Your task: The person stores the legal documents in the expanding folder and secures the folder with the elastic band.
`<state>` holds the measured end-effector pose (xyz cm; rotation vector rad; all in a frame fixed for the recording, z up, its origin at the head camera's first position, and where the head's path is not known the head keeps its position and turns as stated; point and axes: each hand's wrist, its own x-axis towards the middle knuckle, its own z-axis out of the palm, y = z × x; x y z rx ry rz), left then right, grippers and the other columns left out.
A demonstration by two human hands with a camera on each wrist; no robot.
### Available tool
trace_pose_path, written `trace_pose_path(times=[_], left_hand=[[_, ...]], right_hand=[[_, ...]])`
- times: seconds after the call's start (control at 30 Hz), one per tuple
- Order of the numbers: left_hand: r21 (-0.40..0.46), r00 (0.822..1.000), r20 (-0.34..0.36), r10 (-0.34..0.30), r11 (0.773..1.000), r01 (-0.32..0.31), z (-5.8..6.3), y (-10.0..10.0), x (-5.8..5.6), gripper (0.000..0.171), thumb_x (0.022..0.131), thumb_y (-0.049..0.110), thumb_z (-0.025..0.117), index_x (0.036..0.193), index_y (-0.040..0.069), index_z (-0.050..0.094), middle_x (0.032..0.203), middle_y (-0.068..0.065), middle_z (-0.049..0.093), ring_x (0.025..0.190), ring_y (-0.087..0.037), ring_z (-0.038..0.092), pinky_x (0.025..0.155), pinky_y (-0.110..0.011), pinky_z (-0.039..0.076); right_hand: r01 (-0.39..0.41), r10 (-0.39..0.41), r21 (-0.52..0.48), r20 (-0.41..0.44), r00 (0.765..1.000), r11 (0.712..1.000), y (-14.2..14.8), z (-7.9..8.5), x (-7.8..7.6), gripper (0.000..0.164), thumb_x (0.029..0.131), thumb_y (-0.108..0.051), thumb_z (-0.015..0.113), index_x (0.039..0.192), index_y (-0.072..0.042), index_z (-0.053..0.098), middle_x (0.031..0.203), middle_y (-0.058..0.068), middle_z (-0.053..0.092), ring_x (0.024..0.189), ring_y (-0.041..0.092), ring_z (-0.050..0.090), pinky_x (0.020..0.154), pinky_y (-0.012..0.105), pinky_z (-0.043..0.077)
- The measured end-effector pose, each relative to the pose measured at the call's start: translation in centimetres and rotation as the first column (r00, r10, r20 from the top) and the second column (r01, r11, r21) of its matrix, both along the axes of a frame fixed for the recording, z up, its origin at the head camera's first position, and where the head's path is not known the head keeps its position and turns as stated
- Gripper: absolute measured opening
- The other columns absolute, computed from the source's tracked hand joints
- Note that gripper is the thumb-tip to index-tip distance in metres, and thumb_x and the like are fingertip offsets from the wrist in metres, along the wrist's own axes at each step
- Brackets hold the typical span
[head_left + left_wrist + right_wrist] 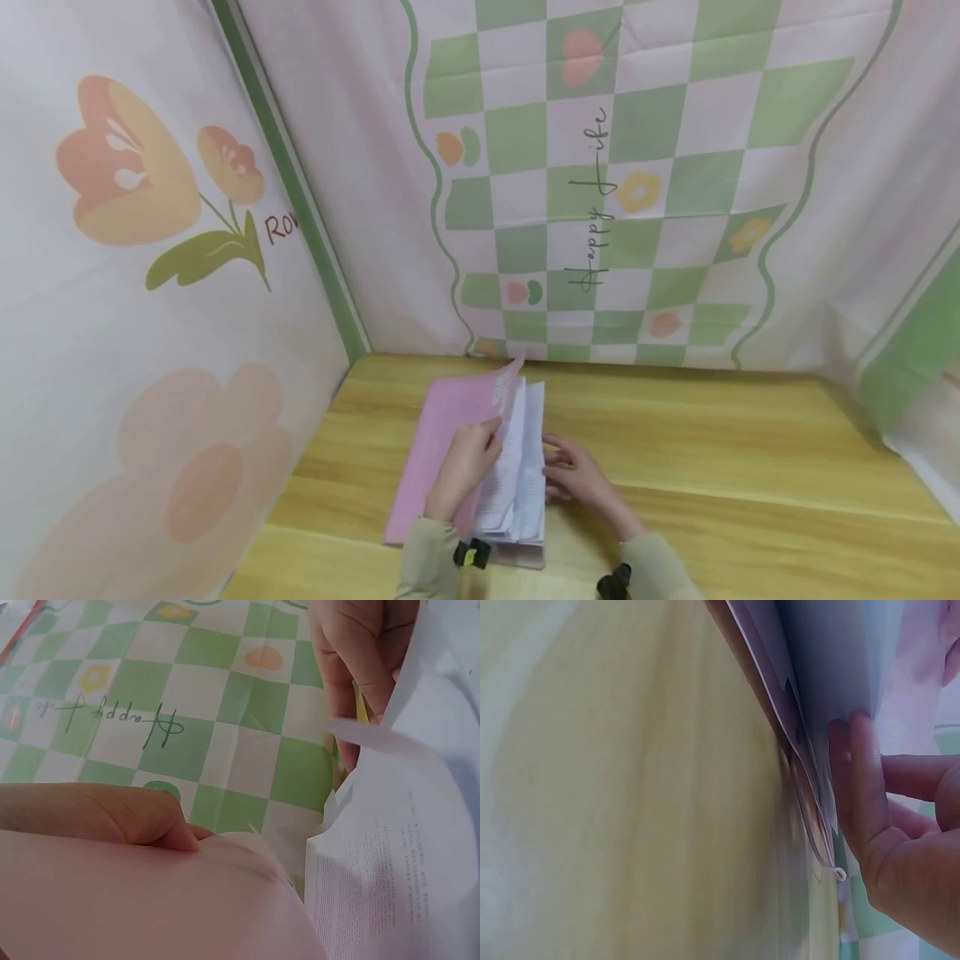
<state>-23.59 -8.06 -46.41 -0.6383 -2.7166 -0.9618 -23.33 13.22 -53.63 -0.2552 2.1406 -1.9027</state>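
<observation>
A pink folder (442,417) lies on the table with its cover partly raised, its front edge lifted toward the back. My left hand (468,458) pinches the raised cover (150,900) between thumb and fingers. Loose printed sheets (525,467) stand fanned inside the folder, to the right of that hand. At their right edge is my right hand (573,475), its fingers fairly straight, with fingertips (862,731) right against the sheets in the right wrist view. A thin cord loop (840,874) sticks out at the folder's edge.
The wooden table (712,467) extends to the right of the folder. A checked green and white curtain (577,183) hangs behind it, and a flower-print curtain (135,333) closes off the left side. Both wrists carry small black devices (472,552) over beige sleeves (431,558).
</observation>
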Motion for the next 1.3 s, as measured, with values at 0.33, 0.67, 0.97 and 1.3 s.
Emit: trace_pose_path(times=[0.33,0.67,0.97,1.3], left_hand=[[-0.026,1.000,-0.004,0.007,1.000,-0.007,-0.1,0.0,-0.3,0.018,0.090,-0.003,0.059,0.104,-0.003,0.071,0.057,0.005,0.040,0.049,-0.001,0.030,0.047,-0.014,0.027],[-0.025,1.000,0.012,0.006,1.000,-0.006,0.1,0.1,-0.3,0.023,0.090,-0.003,0.057,0.109,-0.004,0.070,0.057,0.003,0.041,0.049,-0.002,0.030,0.047,-0.014,0.028],[-0.030,1.000,-0.005,0.003,1.000,-0.003,-0.1,0.0,-0.2,0.016,0.089,-0.004,0.058,0.100,-0.003,0.070,0.056,0.004,0.040,0.048,-0.001,0.031,0.046,-0.014,0.029],[-0.026,1.000,-0.015,0.002,1.000,-0.002,-0.2,0.0,-0.2,0.015,0.088,-0.005,0.058,0.097,-0.004,0.070,0.058,0.001,0.045,0.051,-0.002,0.032,0.047,-0.014,0.030]], right_hand=[[0.018,-0.018,-0.001,0.010,1.000,1.000,-0.5,-0.4,0.1,0.065,0.090,0.002,0.060,0.148,0.011,0.031,0.126,0.041,0.052,0.084,0.016,0.068,0.071,0.029,0.061],[0.010,-0.010,-0.016,0.011,1.000,1.000,-1.0,-0.5,-0.6,0.064,0.090,0.002,0.060,0.147,0.010,0.031,0.127,0.041,0.050,0.087,0.017,0.068,0.072,0.029,0.061],[0.005,0.001,-0.082,0.076,0.997,0.997,-1.1,-0.8,-0.8,0.066,0.090,0.004,0.060,0.148,0.011,0.028,0.133,0.042,0.047,0.094,0.017,0.069,0.077,0.029,0.060],[0.065,-0.052,-0.091,0.138,0.989,0.994,-1.7,-1.0,-0.9,0.069,0.091,0.004,0.059,0.149,0.011,0.023,0.135,0.041,0.045,0.096,0.018,0.067,0.079,0.031,0.060]])
